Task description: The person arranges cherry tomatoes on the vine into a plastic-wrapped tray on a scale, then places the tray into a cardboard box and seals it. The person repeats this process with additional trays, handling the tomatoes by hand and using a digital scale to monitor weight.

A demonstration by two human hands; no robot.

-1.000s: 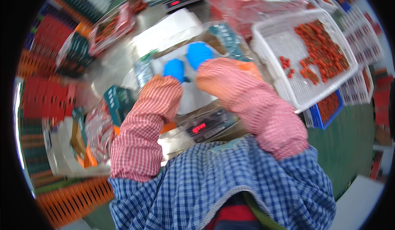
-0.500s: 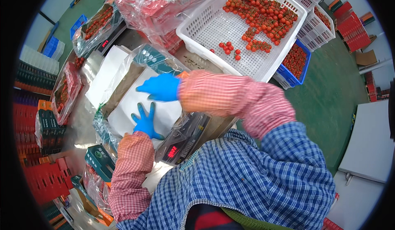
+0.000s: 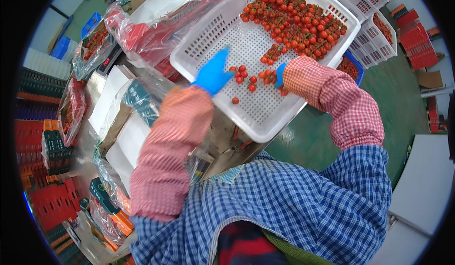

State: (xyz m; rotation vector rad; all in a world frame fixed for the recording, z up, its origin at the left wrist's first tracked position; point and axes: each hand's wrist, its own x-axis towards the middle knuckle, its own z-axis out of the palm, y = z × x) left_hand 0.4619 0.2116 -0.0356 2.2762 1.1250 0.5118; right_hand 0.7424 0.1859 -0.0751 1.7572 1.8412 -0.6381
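A large white perforated crate [image 3: 194,52] holds bunches of red cherry tomatoes on the vine [image 3: 298,21] at its far right. My left hand [image 3: 213,74], in a blue glove, hovers over the crate's left part with its fingers stretched out and holds nothing; it is slightly blurred. My right hand [image 3: 280,74], also gloved, reaches in at the crate's right side. A small cluster of tomatoes [image 3: 268,77] lies right against it, but the cuff hides most of its fingers. Between the two hands, a few loose tomatoes [image 3: 241,73] rest on the crate floor.
Left of the crate is a plastic-wrapped carton lined with white paper [image 3: 127,144]. A red wrapped carton [image 3: 142,37] stands beyond it. Red-handled clippers [image 3: 234,144] lie on the table by the crate. A blue crate of tomatoes [image 3: 350,68] stands at the right.
Both hands have left the white paper in the carton and moved right, over the tomato crate. The right hand is now down beside a tomato cluster. The view has shifted too.
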